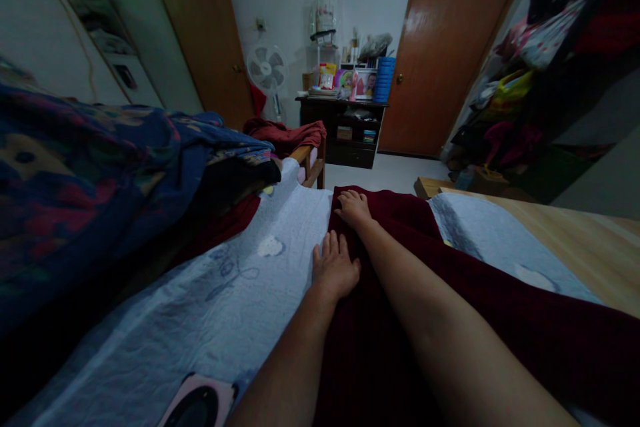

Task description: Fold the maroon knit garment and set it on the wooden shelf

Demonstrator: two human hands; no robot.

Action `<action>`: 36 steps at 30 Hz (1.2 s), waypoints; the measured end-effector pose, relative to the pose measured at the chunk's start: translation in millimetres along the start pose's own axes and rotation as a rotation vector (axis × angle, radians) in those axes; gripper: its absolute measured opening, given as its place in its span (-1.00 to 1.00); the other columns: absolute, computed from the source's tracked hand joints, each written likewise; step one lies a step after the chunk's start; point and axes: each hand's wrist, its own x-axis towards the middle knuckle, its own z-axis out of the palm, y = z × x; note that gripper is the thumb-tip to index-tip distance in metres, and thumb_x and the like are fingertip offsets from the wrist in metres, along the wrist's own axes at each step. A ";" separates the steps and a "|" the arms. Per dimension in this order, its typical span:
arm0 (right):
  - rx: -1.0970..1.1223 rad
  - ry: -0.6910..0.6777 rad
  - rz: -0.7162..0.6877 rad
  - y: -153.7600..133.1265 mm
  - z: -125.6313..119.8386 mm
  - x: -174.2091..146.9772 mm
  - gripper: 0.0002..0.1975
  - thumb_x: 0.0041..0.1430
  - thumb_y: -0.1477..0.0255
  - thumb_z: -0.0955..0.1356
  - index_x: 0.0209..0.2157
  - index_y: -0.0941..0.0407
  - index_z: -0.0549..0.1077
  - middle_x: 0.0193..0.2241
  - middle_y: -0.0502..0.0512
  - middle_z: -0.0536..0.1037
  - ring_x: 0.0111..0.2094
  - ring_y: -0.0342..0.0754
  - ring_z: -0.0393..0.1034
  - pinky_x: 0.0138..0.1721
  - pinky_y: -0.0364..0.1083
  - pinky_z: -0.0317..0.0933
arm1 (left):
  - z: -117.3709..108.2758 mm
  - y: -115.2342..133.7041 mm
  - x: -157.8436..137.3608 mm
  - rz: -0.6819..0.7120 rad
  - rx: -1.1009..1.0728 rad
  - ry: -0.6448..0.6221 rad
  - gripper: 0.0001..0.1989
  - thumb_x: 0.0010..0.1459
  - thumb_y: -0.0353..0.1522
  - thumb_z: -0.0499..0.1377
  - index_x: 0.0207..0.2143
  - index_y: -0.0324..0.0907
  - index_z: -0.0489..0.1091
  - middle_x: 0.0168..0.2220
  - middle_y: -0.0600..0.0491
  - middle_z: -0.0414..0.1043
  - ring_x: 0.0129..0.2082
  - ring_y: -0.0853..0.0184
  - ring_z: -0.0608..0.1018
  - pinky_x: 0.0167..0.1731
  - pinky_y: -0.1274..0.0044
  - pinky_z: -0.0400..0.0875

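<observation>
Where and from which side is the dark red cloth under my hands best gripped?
Probably by the left edge of the dark red cloth, between left hand and right hand, coming from the left: this edge shows against the pale sheet there.

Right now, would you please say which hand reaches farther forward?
The right hand, near the far corner of the dark red cloth beneath it; the left hand rests closer to the camera.
</observation>
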 end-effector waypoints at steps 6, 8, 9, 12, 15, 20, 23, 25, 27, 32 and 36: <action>-0.032 -0.035 -0.019 -6.8 -10.8 -6.0 -0.69 0.24 0.33 0.26 -0.02 0.07 0.45 0.07 0.22 0.33 0.06 0.14 0.14 0.01 0.07 0.12 | 0.0 0.0 0.9 -0.003 -0.021 -0.006 -0.28 0.23 -0.12 -0.13 0.33 -0.34 -0.10 0.37 -0.23 -0.29 0.36 0.06 -0.13 0.24 0.13 -0.14; -0.017 -0.073 -0.026 -5.4 -12.3 -6.5 -0.67 0.24 0.33 0.25 0.01 0.07 0.43 0.06 0.22 0.34 0.03 0.13 0.18 -0.05 0.04 0.18 | 0.9 -0.1 1.6 -0.007 -0.021 -0.009 -0.28 0.23 -0.11 -0.13 0.33 -0.34 -0.10 0.37 -0.23 -0.29 0.36 0.05 -0.14 0.24 0.12 -0.14; -0.011 -0.087 -0.030 -4.3 -12.9 -6.9 -0.65 0.23 0.31 0.26 0.02 0.06 0.42 0.06 0.21 0.34 0.03 0.14 0.19 -0.06 0.04 0.20 | 1.4 -0.2 2.0 -0.009 -0.019 -0.011 -0.27 0.23 -0.11 -0.13 0.33 -0.34 -0.11 0.37 -0.23 -0.30 0.36 0.05 -0.14 0.24 0.12 -0.14; 0.004 -0.132 -0.054 -0.5 -14.5 -10.2 -0.55 0.18 0.21 0.30 0.07 0.08 0.39 0.09 0.23 0.33 0.07 0.18 0.20 -0.03 0.06 0.21 | 2.4 0.0 2.5 -0.010 -0.020 -0.013 -0.26 0.22 -0.10 -0.13 0.32 -0.36 -0.11 0.37 -0.23 -0.30 0.36 0.06 -0.16 0.24 0.12 -0.16; 0.021 -0.181 -0.089 3.0 -16.7 -16.5 -0.44 0.15 0.16 0.33 0.12 0.13 0.34 0.13 0.27 0.32 0.10 0.20 0.22 0.02 0.07 0.18 | 1.9 0.5 1.6 -0.015 -0.024 -0.009 -0.26 0.22 -0.11 -0.13 0.32 -0.39 -0.12 0.37 -0.22 -0.29 0.36 0.07 -0.17 0.25 0.14 -0.17; 0.060 -0.250 -0.145 8.2 -23.8 -34.0 -0.42 0.14 0.29 0.36 0.18 0.15 0.27 0.23 0.22 0.23 0.20 0.05 0.16 0.14 -0.06 0.09 | 1.1 0.2 -0.7 -0.012 -0.008 0.018 -0.27 0.22 -0.12 -0.14 0.32 -0.39 -0.12 0.37 -0.22 -0.26 0.36 0.10 -0.14 0.25 0.16 -0.15; 0.074 -0.264 -0.146 9.2 -30.8 -49.6 -0.44 0.16 0.34 0.35 0.19 0.13 0.27 0.27 0.21 0.16 0.25 0.03 0.09 0.17 -0.06 0.06 | 2.3 -0.6 -1.3 0.000 -0.002 0.036 -0.28 0.23 -0.12 -0.14 0.31 -0.38 -0.09 0.37 -0.22 -0.23 0.36 0.09 -0.12 0.24 0.16 -0.14; 0.080 -0.266 -0.137 8.8 -35.9 -60.7 -0.44 0.15 0.35 0.35 0.19 0.11 0.27 0.27 0.20 0.16 0.27 0.05 0.03 0.19 -0.02 0.04 | 3.9 -1.1 -1.8 0.007 0.019 0.060 -0.30 0.23 -0.13 -0.13 0.31 -0.36 -0.07 0.37 -0.21 -0.20 0.36 0.09 -0.10 0.24 0.17 -0.12; 0.086 -0.269 -0.124 8.2 -40.9 -71.6 -0.44 0.15 0.35 0.35 0.19 0.08 0.26 0.27 0.18 0.17 0.29 0.07 -0.01 0.21 0.02 0.02 | 6.0 -1.8 -2.4 0.021 0.047 0.100 -0.32 0.23 -0.14 -0.13 0.30 -0.33 -0.05 0.36 -0.20 -0.17 0.35 0.10 -0.08 0.23 0.18 -0.10; 0.097 -0.293 -0.072 3.3 -52.8 -101.8 -0.38 0.13 0.29 0.35 0.22 0.06 0.22 0.30 0.17 0.11 0.27 0.12 0.04 0.20 0.09 0.01 | 11.4 -4.8 -3.7 0.055 0.089 0.159 -0.34 0.23 -0.16 -0.11 0.30 -0.31 -0.03 0.35 -0.21 -0.12 0.33 0.10 -0.01 0.22 0.19 -0.07; 0.091 -0.258 -0.026 -5.5 -60.3 -135.5 -0.46 0.20 0.32 0.28 0.21 0.08 0.23 0.28 0.15 0.16 0.29 0.12 -0.01 0.24 0.14 -0.11 | 12.6 -5.3 -4.1 0.069 0.093 0.188 -0.36 0.26 -0.16 -0.13 0.29 -0.33 0.01 0.34 -0.22 -0.07 0.32 0.08 0.03 0.21 0.19 -0.02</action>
